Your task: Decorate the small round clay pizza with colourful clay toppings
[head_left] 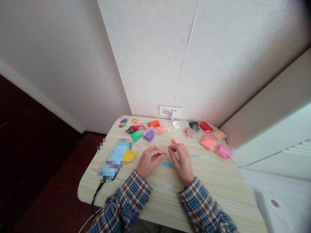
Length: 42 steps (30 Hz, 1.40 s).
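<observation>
My left hand (pixel 151 160) and my right hand (pixel 181 161) meet above the middle of the table, each closed in a pinch. Between their fingertips is a tiny, thin, pale orange piece of modelling clay (pixel 167 150), mostly covered by the fingers. A turquoise flat-bladed clay tool (pixel 167 164) lies on the table, partly hidden by my right hand. To the right, a thin turquoise stick (pixel 195 156) shows beyond that hand. A small coral clay piece (pixel 174 141) rests just past my right fingers.
On the wooden table (pixel 218 187), bags of clay surround the hands, including yellow (pixel 129 156), green (pixel 136 135), purple (pixel 149 135), coral (pixel 208 142) and pink (pixel 224 152). A pixelated light-blue object (pixel 115 160) with a black strap lies left. A wall socket (pixel 170 111) is behind.
</observation>
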Motion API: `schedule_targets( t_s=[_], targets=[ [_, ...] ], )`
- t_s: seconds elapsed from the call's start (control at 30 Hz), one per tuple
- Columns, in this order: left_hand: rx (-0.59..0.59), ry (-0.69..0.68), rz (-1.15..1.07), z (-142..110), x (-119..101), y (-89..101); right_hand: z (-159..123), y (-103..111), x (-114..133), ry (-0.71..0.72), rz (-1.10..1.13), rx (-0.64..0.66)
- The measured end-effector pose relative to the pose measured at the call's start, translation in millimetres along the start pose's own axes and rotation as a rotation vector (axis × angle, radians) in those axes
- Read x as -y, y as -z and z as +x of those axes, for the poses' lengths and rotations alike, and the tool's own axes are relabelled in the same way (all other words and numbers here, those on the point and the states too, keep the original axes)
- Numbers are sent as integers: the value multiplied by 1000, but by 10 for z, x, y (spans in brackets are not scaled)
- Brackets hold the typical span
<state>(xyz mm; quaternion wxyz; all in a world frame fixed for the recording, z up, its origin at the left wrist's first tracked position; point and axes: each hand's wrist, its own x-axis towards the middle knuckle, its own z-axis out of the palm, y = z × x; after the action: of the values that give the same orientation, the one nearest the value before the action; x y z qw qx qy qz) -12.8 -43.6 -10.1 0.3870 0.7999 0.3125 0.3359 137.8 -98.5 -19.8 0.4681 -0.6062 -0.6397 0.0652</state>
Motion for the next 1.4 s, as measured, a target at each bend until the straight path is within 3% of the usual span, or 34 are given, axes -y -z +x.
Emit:
schedule_targets(
  t_s=[0.2, 0.77, 1.4],
  targets=[
    [9, -53, 108, -35, -14, -18, -1, -14, -1, 3, 1, 43],
    [-39, -67, 113, -34, 4, -2, 23, -29, -18, -33, -24, 51],
    [-210, 0, 185, -21, 60, 28, 24, -36, 3, 14, -37, 119]
  ],
)
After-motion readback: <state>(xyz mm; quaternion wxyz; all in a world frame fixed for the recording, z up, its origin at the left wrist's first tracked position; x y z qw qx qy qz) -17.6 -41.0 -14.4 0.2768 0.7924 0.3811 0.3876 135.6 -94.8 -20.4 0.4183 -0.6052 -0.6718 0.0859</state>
